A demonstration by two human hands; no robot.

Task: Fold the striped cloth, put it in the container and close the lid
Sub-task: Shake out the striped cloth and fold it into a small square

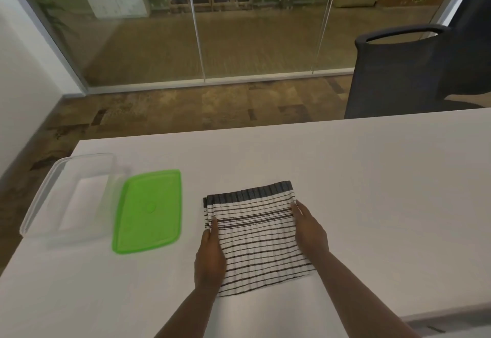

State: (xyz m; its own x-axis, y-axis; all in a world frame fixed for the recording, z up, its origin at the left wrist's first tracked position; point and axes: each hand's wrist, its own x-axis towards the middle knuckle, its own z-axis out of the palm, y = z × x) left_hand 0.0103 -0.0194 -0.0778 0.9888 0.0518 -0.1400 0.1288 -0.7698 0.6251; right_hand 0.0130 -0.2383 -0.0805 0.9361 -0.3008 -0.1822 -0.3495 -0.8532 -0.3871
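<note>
A white cloth with thin black stripes and a dark far edge (256,234) lies folded into a rough square on the white table (358,178). My left hand (210,256) lies along its left edge, fingers on the layered side. My right hand (309,229) rests against its right edge, fingertips near the far right corner. Whether either hand pinches the fabric cannot be told. The clear plastic container (67,195) stands open at the table's left edge. Its green lid (148,211) lies flat beside it, between the container and the cloth.
A dark office chair (414,72) stands behind the far edge of the table on the right. A glass wall runs across the back of the room. The table's left edge is close to the container.
</note>
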